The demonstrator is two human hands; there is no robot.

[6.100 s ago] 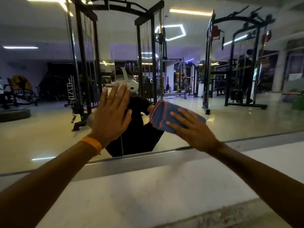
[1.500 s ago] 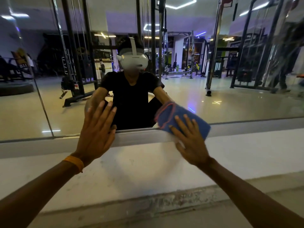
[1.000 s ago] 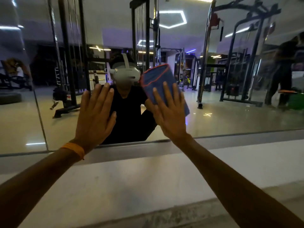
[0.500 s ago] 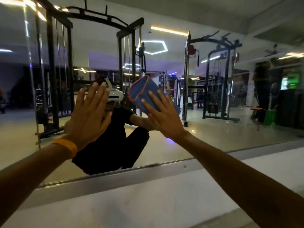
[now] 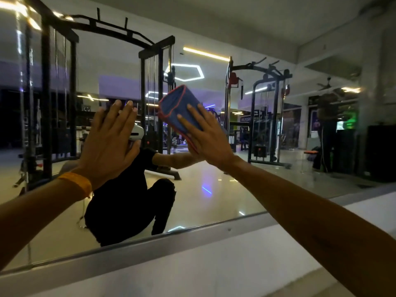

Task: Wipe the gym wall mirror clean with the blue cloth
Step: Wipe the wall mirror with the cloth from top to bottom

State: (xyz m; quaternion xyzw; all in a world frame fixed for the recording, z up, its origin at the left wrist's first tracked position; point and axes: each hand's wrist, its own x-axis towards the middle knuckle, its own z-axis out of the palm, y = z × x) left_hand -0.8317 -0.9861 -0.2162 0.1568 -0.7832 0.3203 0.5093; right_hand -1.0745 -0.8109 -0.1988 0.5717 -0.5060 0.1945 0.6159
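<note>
fingers [image 5: 197, 115] straight: right hand [image 5: 211, 142] presses blue cloth [image 5: 177, 103] on mirror [image 5: 235, 189], higher than before; left hand [image 5: 109, 144] flat; wiping continues.

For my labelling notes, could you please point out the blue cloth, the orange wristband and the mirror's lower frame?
blue cloth [image 5: 174, 103]: head view, upper face.
orange wristband [image 5: 78, 185]: head view, band's middle.
mirror's lower frame [image 5: 214, 233]: head view, bare metal strip.

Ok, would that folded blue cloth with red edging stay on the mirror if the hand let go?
Probably not: only the right hand pins the folded blue cloth to the smooth wall mirror. It looks soft, likely light and floppy.
</note>
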